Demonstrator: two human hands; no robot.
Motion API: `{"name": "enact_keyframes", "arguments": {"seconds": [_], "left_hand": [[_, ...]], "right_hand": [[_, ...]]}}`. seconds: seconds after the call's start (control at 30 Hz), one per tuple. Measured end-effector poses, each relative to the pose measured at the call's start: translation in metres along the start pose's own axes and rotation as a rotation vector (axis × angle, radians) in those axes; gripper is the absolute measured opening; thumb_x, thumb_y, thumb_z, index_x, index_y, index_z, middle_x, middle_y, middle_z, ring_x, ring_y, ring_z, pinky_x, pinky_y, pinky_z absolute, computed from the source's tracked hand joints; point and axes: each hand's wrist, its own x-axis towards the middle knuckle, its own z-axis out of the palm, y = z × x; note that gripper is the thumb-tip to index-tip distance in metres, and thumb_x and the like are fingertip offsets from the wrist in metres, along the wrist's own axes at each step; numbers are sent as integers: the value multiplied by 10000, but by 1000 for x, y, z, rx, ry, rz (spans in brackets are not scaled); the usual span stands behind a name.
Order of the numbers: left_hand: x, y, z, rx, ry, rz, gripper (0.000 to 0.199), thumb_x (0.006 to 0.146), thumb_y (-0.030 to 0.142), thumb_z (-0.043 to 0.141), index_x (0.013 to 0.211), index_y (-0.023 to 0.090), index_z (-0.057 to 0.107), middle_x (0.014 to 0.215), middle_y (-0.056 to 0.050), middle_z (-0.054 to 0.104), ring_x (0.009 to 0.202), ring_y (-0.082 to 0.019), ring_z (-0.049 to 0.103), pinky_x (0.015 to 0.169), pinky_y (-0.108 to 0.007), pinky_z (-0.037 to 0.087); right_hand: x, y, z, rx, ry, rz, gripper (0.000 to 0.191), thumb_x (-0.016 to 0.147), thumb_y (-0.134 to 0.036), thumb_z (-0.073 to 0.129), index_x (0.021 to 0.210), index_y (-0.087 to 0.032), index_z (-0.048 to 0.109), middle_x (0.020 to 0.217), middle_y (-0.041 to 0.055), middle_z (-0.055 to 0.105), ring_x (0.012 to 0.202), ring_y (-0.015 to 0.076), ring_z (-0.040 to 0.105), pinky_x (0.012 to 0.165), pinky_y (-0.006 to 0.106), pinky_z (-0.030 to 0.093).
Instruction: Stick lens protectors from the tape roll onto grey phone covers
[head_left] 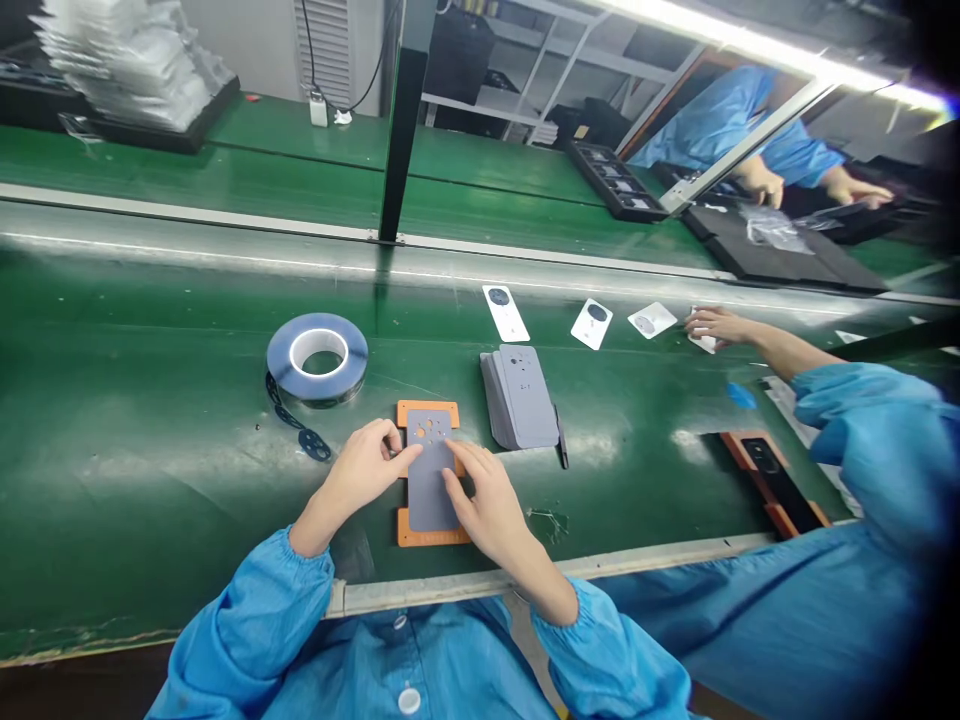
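A thin grey phone back panel with several small holes near its top lies in an orange fixture on the green work surface. My left hand is at the panel's upper left, its fingers curled and its thumb stretched to the panel edge. On the other side, my right hand rests its fingertips at the panel's right edge by the holes, thumb apart from the fingers. To the right is a stack of similar grey panels, with a slim black tool beside it.
A roll of blue tape with a trailing strip of dark pieces lies at left. White cards lie behind the stack. A co-worker's hand touches a card at right, near another orange fixture holding a dark panel.
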Motion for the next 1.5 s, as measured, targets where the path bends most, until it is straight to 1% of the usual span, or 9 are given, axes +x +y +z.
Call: {"name": "enact_keyframes", "arguments": {"seconds": [0.27,0.57,0.73,0.9,1.0,1.1,1.2,1.33,1.5], "left_hand": [[1,4,-6,-492,20,-143,458,943,648,440,1033,211,544,801,-14,680,573,-145,646,453,-218,407],[9,0,-8,-772,66,-127,367,855,496,661,999,162,615,761,-42,726,623,-181,689,526,-244,502],[5,1,-25,-642,445,-19,461,857,476,676,1194,170,603,971,-85,735,781,-201,729,539,-238,532],[-6,-5,-58,-395,930,137,264,904,421,627,1027,188,648,906,-53,683,706,-146,653,589,-242,509],[-13,-14,-77,-134,1062,49,360,861,464,665,1097,197,616,1003,-75,652,794,-178,617,674,-292,517],[-27,-28,-85,34,959,-167,641,755,575,735,1235,196,544,1090,-97,628,825,-226,623,760,-385,534],[-50,-40,-79,-35,689,-307,666,707,616,750,1189,193,570,1018,-86,679,752,-250,668,733,-411,541],[-76,-44,-58,-239,422,-284,377,783,530,708,982,212,677,920,-88,748,855,-280,724,742,-369,551],[-82,-40,-31,-555,373,-231,427,846,537,654,1089,188,684,1088,-135,763,912,-266,744,744,-360,582]], "right_hand": [[-7,-36,-30,369,-114,-1,378,1021,-291,500,1393,-283,567,1397,73,638,1320,243,575,1123,439,465],[28,-27,-9,605,-329,273,545,897,-291,646,1422,-230,514,1005,63,736,851,202,709,793,379,588],[101,-3,-16,686,-234,221,464,820,-277,687,1268,-172,628,897,53,730,804,184,697,743,328,574],[221,34,-27,284,-78,216,478,844,-255,577,1301,-119,617,965,92,753,807,196,694,750,331,560],[265,46,-26,127,-79,245,507,821,-209,589,1307,-72,621,997,142,757,888,250,705,840,385,541],[270,52,-24,-24,-115,255,465,804,-196,639,1246,-55,668,1069,193,742,993,301,701,925,414,504],[249,56,-22,-119,-167,198,416,863,-255,628,1240,-88,683,1184,202,711,1064,312,686,954,417,496],[217,54,-16,-169,-246,54,396,940,-270,561,1295,-123,660,1298,177,672,1149,291,663,1021,409,476],[214,45,5,-208,-302,-46,402,965,-260,561,1339,-126,621,1470,168,569,1368,286,521,1150,413,383]]}}
